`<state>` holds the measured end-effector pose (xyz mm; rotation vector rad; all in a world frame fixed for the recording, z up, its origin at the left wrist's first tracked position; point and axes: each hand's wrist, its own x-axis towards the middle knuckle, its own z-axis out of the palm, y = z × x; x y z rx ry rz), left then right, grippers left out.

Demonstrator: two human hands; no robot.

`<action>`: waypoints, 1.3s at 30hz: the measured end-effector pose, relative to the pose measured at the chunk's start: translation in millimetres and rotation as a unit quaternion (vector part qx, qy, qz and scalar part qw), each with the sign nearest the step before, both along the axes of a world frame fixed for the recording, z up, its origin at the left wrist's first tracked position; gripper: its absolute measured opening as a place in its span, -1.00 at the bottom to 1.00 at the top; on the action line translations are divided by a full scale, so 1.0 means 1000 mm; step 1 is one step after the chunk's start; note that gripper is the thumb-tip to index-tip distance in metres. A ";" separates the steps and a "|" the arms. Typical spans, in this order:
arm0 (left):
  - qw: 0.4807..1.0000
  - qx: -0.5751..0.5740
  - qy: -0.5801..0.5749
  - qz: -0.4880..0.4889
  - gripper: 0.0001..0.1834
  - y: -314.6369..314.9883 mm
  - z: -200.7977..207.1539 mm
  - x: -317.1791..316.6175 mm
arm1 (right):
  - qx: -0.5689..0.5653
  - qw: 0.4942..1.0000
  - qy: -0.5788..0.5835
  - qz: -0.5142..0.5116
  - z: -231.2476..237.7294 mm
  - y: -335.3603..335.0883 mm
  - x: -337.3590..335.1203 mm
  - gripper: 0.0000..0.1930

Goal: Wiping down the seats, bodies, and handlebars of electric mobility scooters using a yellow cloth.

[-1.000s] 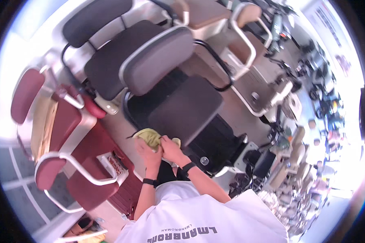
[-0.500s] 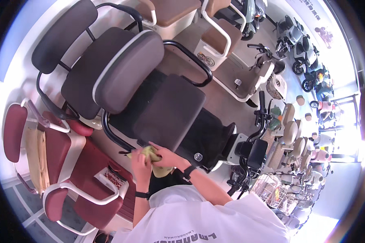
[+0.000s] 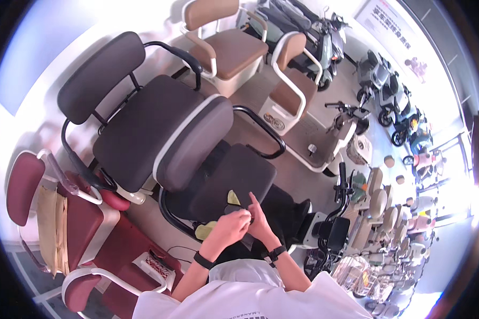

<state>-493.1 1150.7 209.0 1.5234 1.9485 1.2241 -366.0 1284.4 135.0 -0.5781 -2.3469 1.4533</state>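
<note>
In front of my body both hands meet over the near edge of a dark seat (image 3: 245, 173) on an electric scooter. My left hand (image 3: 230, 229) is closed, with parts of a yellow-green cloth (image 3: 205, 229) sticking out on two sides of it. Against it rests my right hand (image 3: 261, 222), its index finger stretched out and the other fingers bent in; what these hold is hidden. A dark backrest (image 3: 197, 143) with a light rim rises behind the seat. Black handlebars (image 3: 341, 183) stand to the right.
Another dark seat (image 3: 149, 130) with armrests is at the far left. A red scooter (image 3: 98, 242) with white armrests stands near left, carrying folded cardboard (image 3: 53, 231). Brown-seated scooters (image 3: 231, 53) are behind. Rows of scooters (image 3: 394, 212) and a wire basket (image 3: 351, 274) line the right.
My hands have moved right, from beside the seat's left corner to its near edge. The cloth, bunched between both hands before, now shows mostly beside my left hand. The view has shifted.
</note>
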 end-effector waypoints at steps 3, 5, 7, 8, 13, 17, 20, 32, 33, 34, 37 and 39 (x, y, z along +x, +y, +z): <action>0.997 0.033 0.071 -0.015 -0.86 0.000 0.002 0.004 | -0.026 0.998 -0.049 0.023 0.040 0.006 -0.020 -0.07; 0.995 0.047 0.088 -0.014 -0.86 -0.004 0.005 0.007 | 0.045 0.993 0.043 0.104 0.082 0.002 -0.041 -0.36; 0.991 0.063 0.114 -0.041 -0.86 -0.002 0.015 0.006 | 0.082 0.984 0.024 0.155 0.074 0.021 -0.038 -0.50; 0.990 0.064 0.121 -0.037 -0.86 -0.003 0.020 0.007 | 0.115 0.971 0.001 0.207 0.067 0.030 -0.039 -0.62; 0.991 -0.042 0.013 0.127 -0.72 -0.018 0.069 -0.015 | 0.147 0.977 -0.017 0.154 0.098 0.056 -0.065 -0.74; 0.963 -0.215 0.009 0.162 -0.66 -0.046 0.077 -0.049 | 0.109 0.977 -0.012 0.185 0.101 0.078 -0.086 -0.81; 0.948 -0.262 -0.033 0.176 -0.69 -0.075 0.072 -0.065 | 0.121 0.960 -0.124 0.219 0.124 0.083 -0.106 -0.86; 0.758 0.062 0.002 0.650 -0.56 -0.037 0.049 -0.116 | 0.055 0.980 0.189 -0.033 0.082 0.040 -0.240 -0.53; 0.740 0.018 0.033 0.671 -0.41 -0.018 0.059 -0.120 | 0.135 0.976 0.170 0.014 0.087 0.033 -0.247 -0.40; 0.722 -0.023 0.066 0.688 -0.26 0.000 0.069 -0.125 | 0.195 0.972 0.121 0.059 0.076 0.035 -0.255 -0.29; 0.801 0.003 0.118 0.587 -0.25 0.019 0.023 -0.120 | 0.147 0.977 0.068 0.137 0.043 0.020 -0.259 -0.17; 0.846 0.011 0.107 0.523 -0.28 0.025 0.002 -0.116 | 0.151 0.963 0.074 0.210 0.027 0.022 -0.257 -0.12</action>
